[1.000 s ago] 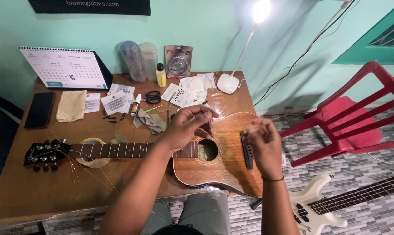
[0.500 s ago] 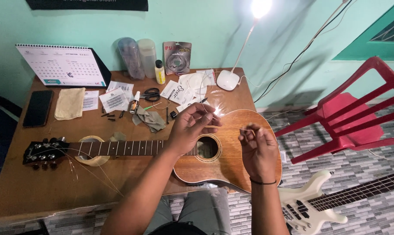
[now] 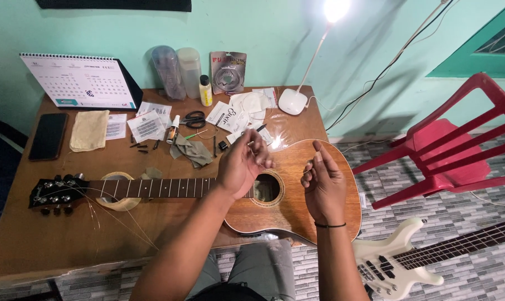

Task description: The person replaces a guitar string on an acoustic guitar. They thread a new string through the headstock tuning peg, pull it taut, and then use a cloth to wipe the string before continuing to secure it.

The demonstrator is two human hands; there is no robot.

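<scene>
An acoustic guitar of brown wood lies flat on the wooden table, with its headstock to the left. My left hand hovers over the neck end by the sound hole, its fingertips pinched on what looks like a thin guitar string. My right hand is raised over the bridge area with thumb and forefinger pressed together, apparently on the same string, which is too fine to trace. Loose strings trail from the headstock across the table.
At the back of the table are a desk calendar, a phone, a folded cloth, scissors, string packets, bottles and a lit lamp. A red chair and a white electric bass are on the right.
My right hand has risen off the guitar's bridge and closed in toward my left hand, now covering the bridge. My left hand stays pinched above the sound hole.
</scene>
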